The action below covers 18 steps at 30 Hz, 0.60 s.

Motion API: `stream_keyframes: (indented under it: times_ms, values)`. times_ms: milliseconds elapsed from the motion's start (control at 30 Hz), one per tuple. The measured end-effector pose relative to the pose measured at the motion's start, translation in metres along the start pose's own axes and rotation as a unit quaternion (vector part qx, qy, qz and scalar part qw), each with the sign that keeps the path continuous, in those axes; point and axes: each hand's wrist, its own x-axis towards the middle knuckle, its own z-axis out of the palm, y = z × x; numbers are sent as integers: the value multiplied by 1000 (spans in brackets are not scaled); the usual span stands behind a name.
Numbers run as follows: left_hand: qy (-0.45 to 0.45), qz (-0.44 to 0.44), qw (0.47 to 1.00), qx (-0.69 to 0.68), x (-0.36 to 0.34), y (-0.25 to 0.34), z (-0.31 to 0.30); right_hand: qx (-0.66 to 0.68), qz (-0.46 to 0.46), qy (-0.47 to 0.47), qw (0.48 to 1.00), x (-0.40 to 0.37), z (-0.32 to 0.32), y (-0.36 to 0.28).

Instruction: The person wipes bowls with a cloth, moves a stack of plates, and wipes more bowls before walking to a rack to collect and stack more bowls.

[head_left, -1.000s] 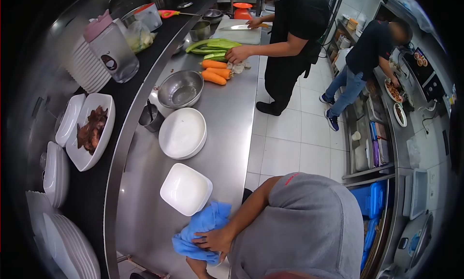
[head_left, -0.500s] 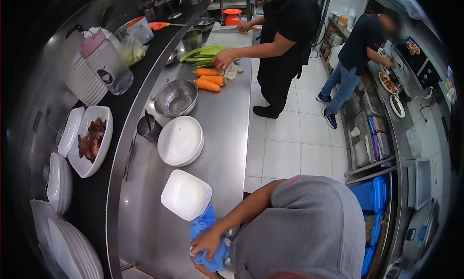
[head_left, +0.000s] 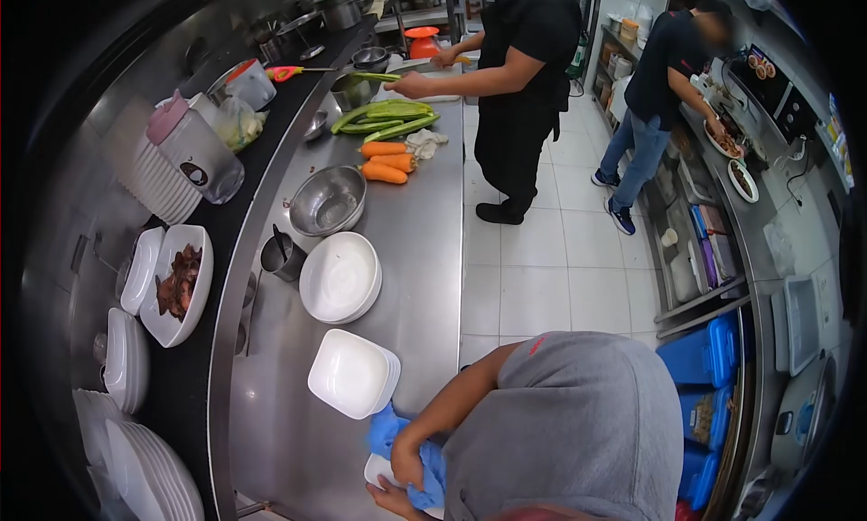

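Note:
My right hand [head_left: 408, 464] presses a blue cloth [head_left: 386, 428] into a small white dish [head_left: 376, 468]; its fingers are partly hidden. Under the dish's near side, my left hand [head_left: 388, 497] grips the rim. Part of the dish is covered by the cloth and my arm. Just beyond the cloth stands a stack of white square bowls [head_left: 345, 374], which a corner of the cloth meets. Farther along the steel counter [head_left: 420, 277] is a stack of round white bowls [head_left: 339, 275].
A metal bowl [head_left: 327, 202], a dark cup [head_left: 282, 255], carrots [head_left: 388, 164] and green stalks [head_left: 384, 119] lie along the counter. A co-worker in black [head_left: 519, 97] cuts there; another person [head_left: 664, 97] handles food at right. Plates [head_left: 158, 471] line the left shelf.
My right hand has moved from spread over the cloth to down inside the dish, and more of the dish shows. The co-worker in black has lifted a stalk from the pile.

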Motion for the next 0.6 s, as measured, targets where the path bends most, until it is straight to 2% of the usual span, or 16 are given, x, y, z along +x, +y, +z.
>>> stream_keyframes:
  times_ms: [33,100,133,167,233,300,333,367,400,433,467,567,600]
  values:
    - [8,26,1000,4,-1,-13,-3,103,-47,16,993,-6,-5,11]
    - [31,82,996,11,1,-36,-10,304,-137,44,942,-27,-16,19]
    - [44,110,993,6,4,-47,-12,303,-134,42,943,-41,-20,21]
    - [35,104,994,18,4,-52,-10,369,-173,126,904,-63,-25,11]
    - [12,101,995,22,6,-65,-9,485,-244,289,788,-113,-34,-19]
    - [-8,100,994,31,9,-77,-11,574,-303,439,622,-141,-35,-36]
    - [-22,108,993,33,10,-88,-9,573,-302,441,621,-132,-31,-33]
    - [-48,132,990,26,14,-106,-3,655,-250,418,578,-114,-24,-29]
    - [-141,254,956,-31,14,-103,1,729,-195,389,529,-115,-30,-42]
    - [-45,127,990,32,32,-96,4,662,-75,441,601,-114,-31,-60]
    - [-21,104,994,34,29,-45,5,662,-76,442,601,-117,-32,-62]
    - [16,94,995,24,28,35,18,779,-145,340,506,-126,-34,-53]
    - [25,98,995,22,25,57,20,780,-147,345,502,-129,-31,-47]
